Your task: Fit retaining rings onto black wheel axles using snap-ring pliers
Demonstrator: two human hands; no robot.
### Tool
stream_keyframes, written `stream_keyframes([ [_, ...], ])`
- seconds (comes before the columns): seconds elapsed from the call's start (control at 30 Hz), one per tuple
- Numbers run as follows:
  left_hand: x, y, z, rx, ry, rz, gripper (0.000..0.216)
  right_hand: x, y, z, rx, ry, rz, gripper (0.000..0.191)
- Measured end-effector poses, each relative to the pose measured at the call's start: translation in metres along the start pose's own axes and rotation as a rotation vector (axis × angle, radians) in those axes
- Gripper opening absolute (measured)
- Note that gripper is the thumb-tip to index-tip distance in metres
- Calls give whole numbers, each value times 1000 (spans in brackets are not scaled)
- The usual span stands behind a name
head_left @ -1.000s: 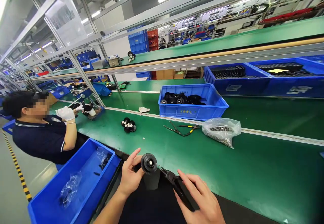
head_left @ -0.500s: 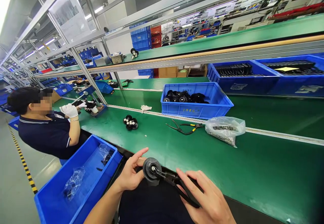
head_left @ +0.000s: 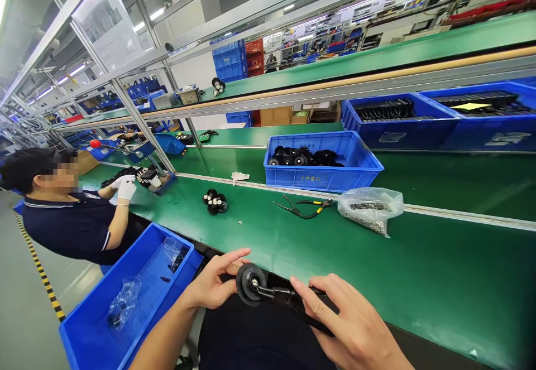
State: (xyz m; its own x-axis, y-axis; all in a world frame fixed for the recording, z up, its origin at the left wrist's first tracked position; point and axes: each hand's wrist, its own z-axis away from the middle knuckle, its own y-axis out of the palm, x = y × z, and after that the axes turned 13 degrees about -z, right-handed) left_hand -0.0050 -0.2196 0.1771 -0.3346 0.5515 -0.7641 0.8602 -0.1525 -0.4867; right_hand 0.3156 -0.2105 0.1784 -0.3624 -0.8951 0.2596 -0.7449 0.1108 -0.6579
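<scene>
My left hand (head_left: pixel 218 280) grips a round black wheel-like part (head_left: pixel 248 294) at its edge, thumb against the rim and index finger raised. A small light metal centre shows in the part's middle. My right hand (head_left: pixel 341 314) is closed around the handles of dark bent-nose pliers (head_left: pixel 285 296). The tips of these pliers touch the metal centre of the black part. Both hands are over my lap, at the near edge of the green bench. Whether the tips hold a small ring there is too small to tell.
On the green bench (head_left: pixel 439 269) lie black parts with white tips (head_left: pixel 215 201), yellow-marked pliers (head_left: pixel 304 208) and a plastic bag of small metal pieces (head_left: pixel 371 209). A blue bin (head_left: pixel 322 177) holds black parts. Left stand a blue crate (head_left: pixel 90 325) and a white-gloved co-worker (head_left: pixel 67 222).
The pliers have swung to a flatter angle, their tips still at the part's centre. My right hand has shifted slightly right. The co-worker's hands have lowered from the bench press, whose red-knobbed lever is up.
</scene>
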Motion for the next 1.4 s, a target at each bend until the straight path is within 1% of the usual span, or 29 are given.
stream_keyframes([
  [0.1,2,-1,0,0,61,-36,63,0,2,0,16,10,-9,57],
  [0.27,2,-6,-3,-8,127,-151,51,-1,2,-2,41,20,-16,70],
  [0.4,2,-9,-9,-2,240,-176,52,0,-1,-3,53,31,-18,83],
  [0.57,5,-8,-11,-29,275,-177,53,3,-4,-4,84,60,-41,90],
  [0.7,8,-5,-12,-96,297,-202,57,7,-6,-6,88,84,-41,87],
  [0.83,13,2,-9,-259,279,-247,62,11,-6,-7,75,132,-51,77],
  [0.93,16,11,-4,-392,282,-280,64,17,0,-6,34,172,-85,78],
  [1.13,8,24,-5,-555,297,-302,73,33,17,3,-22,274,-185,78],
  [1.2,4,24,-8,-577,306,-288,70,37,19,4,-39,285,-191,77],
  [1.33,0,24,-13,-556,301,-238,63,39,19,1,-67,272,-189,76],
  [1.4,-1,24,-14,-557,293,-218,62,38,18,-1,-61,263,-194,72],
])
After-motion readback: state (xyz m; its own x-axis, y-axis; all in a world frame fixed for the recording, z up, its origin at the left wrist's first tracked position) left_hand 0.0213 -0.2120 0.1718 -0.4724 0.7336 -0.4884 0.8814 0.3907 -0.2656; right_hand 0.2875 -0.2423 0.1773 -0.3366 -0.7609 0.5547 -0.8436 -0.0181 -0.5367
